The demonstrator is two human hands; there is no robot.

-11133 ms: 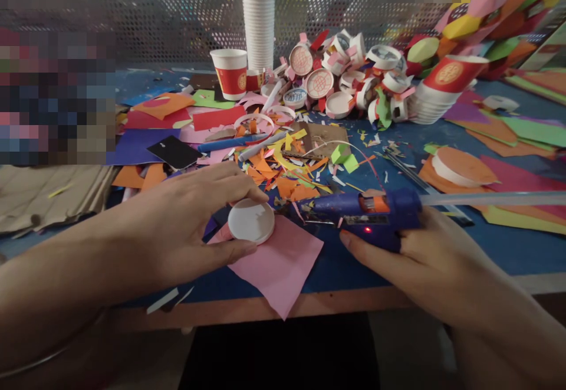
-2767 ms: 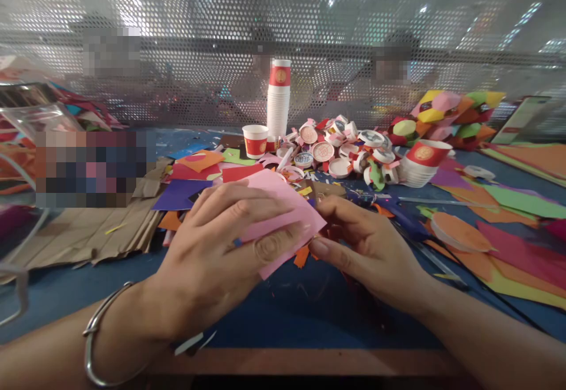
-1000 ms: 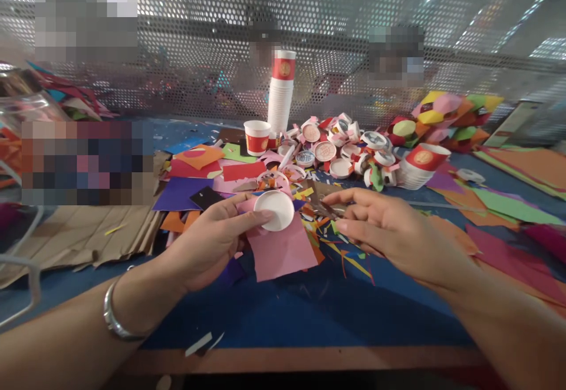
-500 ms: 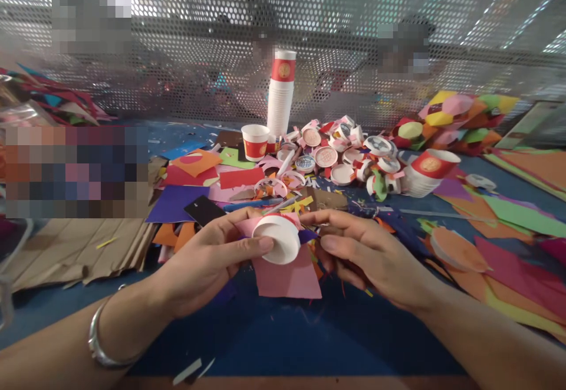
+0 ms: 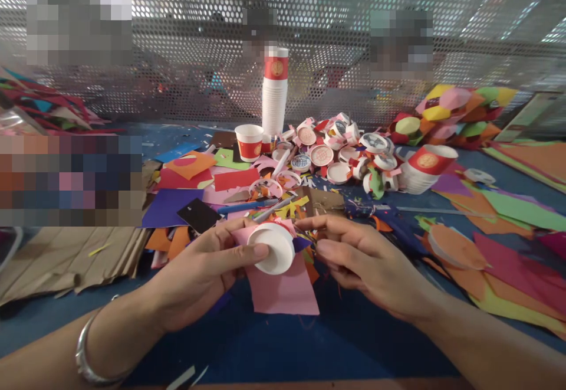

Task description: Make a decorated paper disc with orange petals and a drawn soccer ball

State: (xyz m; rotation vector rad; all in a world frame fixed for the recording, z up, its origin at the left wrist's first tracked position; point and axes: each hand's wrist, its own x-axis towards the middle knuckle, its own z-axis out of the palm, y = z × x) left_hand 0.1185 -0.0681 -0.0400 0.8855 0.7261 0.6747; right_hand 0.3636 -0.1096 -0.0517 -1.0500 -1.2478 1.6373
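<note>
My left hand (image 5: 198,266) is closed on a cut-off paper cup base (image 5: 275,254), its thumb pressed on the white round bottom. Pink and red paper shows behind the base's upper edge, and a purple paper tab (image 5: 302,243) juts from its right side. My right hand (image 5: 369,263) is close to that right side, index finger stretched toward the rim and thumb apart from it; I see nothing held in it. Beneath the cup base lies a pink paper sheet (image 5: 285,292), partly covered by it.
Behind the hands are a tall cup stack (image 5: 274,101), a single paper cup (image 5: 250,144), a tilted cup stack (image 5: 424,169) and a pile of cup bases (image 5: 338,154). Scissors (image 5: 398,228) lie right, brown cardboard (image 5: 106,248) left. A perforated metal screen (image 5: 186,53) stands behind.
The view has shifted slightly, so the hands and the cup base appear a little lower and further left. My left hand keeps its hold; the right hand stays beside the base.
</note>
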